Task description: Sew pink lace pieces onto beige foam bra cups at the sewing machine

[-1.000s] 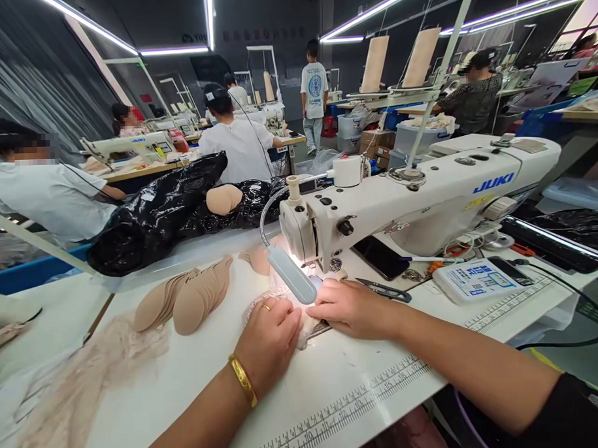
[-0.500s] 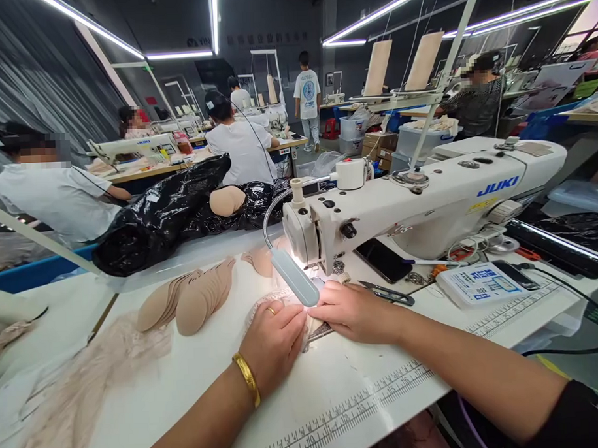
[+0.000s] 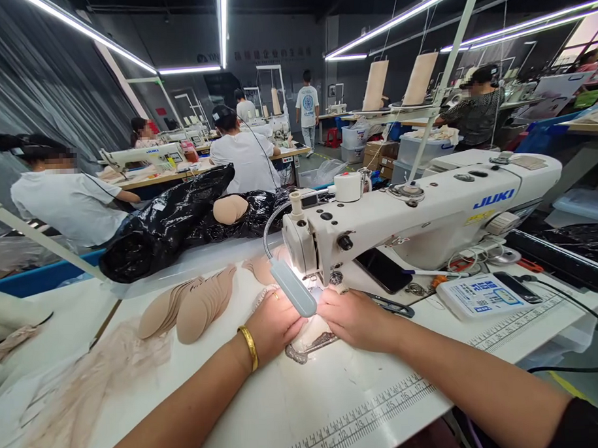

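Under the head of a white sewing machine [image 3: 426, 213], both hands rest on light beige fabric [image 3: 267, 292]. My left hand [image 3: 277, 321], with a gold bracelet [image 3: 249, 348] at the wrist, has its fingers pressed together on the fabric left of the needle area. My right hand [image 3: 356, 317] is closed on the cloth just right of it. A grey lamp head [image 3: 294, 289] hangs over the gap between the hands and hides the needle and some fingertips. Left of my left hand lie stacks of beige oval pads [image 3: 206, 305].
Sheer beige cloth [image 3: 103, 374] lies at the left. A phone [image 3: 383, 270], black snips [image 3: 387, 304] and a white box [image 3: 488, 292] are on the right. Behind the table are black plastic bags [image 3: 166, 222]. Several people sit at machines; one person stands farther back.
Both hands have moved a little farther under the machine head, away from the table's front edge. A metal-edged plate with patterned material now shows below them. The camera view has shifted slightly.
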`<state>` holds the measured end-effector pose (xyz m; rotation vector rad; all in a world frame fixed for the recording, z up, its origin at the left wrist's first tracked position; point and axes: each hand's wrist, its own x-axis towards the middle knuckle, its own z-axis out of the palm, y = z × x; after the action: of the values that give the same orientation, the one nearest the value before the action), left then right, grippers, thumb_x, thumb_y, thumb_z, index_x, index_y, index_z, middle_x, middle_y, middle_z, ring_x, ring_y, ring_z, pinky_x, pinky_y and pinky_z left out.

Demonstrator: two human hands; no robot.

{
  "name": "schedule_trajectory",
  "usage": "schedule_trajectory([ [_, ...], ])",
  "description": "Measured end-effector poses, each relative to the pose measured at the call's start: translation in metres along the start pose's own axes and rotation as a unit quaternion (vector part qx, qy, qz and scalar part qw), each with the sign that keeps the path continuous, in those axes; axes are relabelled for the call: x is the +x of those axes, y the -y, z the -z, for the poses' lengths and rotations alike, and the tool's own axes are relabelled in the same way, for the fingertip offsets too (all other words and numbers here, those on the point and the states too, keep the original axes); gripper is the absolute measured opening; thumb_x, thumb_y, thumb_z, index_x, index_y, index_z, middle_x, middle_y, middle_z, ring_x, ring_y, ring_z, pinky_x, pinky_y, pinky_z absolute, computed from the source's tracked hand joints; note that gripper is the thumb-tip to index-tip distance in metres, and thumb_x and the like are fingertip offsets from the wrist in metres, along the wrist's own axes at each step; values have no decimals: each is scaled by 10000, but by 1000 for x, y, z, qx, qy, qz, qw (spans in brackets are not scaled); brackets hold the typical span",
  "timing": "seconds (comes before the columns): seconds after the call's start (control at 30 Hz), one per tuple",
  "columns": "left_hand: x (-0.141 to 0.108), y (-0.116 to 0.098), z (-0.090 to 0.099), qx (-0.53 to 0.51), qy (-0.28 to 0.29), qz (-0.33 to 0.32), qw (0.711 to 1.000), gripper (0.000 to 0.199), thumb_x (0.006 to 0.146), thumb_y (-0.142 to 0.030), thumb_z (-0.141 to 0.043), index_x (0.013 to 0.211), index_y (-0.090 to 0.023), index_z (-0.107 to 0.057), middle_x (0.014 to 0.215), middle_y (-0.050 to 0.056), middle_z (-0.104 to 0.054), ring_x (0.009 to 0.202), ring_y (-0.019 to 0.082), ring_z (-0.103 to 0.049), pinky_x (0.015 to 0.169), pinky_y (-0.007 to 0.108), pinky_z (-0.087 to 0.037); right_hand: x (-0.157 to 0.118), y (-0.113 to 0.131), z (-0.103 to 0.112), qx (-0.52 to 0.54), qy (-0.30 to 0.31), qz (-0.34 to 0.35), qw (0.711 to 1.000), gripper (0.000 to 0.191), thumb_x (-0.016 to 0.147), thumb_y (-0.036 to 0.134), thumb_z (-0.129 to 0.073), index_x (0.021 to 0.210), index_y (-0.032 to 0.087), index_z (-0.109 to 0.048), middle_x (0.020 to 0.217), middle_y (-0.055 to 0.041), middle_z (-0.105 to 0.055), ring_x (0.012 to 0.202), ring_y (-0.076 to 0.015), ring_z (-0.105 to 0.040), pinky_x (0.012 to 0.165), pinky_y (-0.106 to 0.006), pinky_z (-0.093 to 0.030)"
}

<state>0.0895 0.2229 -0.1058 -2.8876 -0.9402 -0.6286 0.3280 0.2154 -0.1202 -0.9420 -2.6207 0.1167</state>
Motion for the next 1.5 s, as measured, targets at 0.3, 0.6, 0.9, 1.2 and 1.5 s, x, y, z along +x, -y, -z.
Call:
schedule_trajectory([
  [0.3, 5, 3, 4, -32, 34, 7, 999, 260, 990, -181, -470, 920, -219, -718, 893, 61, -717, 891, 241, -649, 834, 399, -504, 0, -1, 1, 1, 8, -10, 1000, 166, 817, 25, -524, 837, 188, -551, 842, -24, -531, 776, -173, -409, 578, -294, -215],
  [0.6, 5, 2, 5, -30, 27, 11, 999, 281, 1003, -200, -456, 965, -236, -732, 912, 65, -725, 923, 253, -655, 860, 419, -493, -3, -5, -3, 2, -11, 11, 1000, 177, 813, 21, -517, 842, 187, -569, 832, -22, -523, 771, -173, -396, 588, -293, -226],
  [0.9, 2, 12, 2, 22, 4, 15, 1000, 208, 967, -178, -524, 854, -219, -694, 910, 50, -713, 927, 253, -621, 906, 431, -434, 1, -3, -1, -17, -4, -16, 1000, 162, 810, 31, -536, 787, 188, -508, 812, -17, -515, 735, -165, -384, 575, -295, -195],
  [1.2, -4, 9, 9, 43, -18, 76, 996, 256, 924, -58, -414, 830, -184, -617, 779, 68, -660, 738, 250, -615, 737, 413, -483, -1, 4, 1, 56, -44, -1, 997, 203, 880, 52, -496, 923, 194, -634, 849, -37, -592, 805, -194, -476, 651, -302, -314],
  [1.5, -90, -41, 47, -96, -75, 136, 983, 376, 946, -240, -603, 1319, -278, -572, 1192, 51, -734, 1068, 233, -699, 919, 397, -583, 10, 85, 9, 650, -34, -219, 727, 539, 856, 290, -670, 1353, 205, -481, 703, 72, -532, 687, -149, -502, 682, -286, -389],
])
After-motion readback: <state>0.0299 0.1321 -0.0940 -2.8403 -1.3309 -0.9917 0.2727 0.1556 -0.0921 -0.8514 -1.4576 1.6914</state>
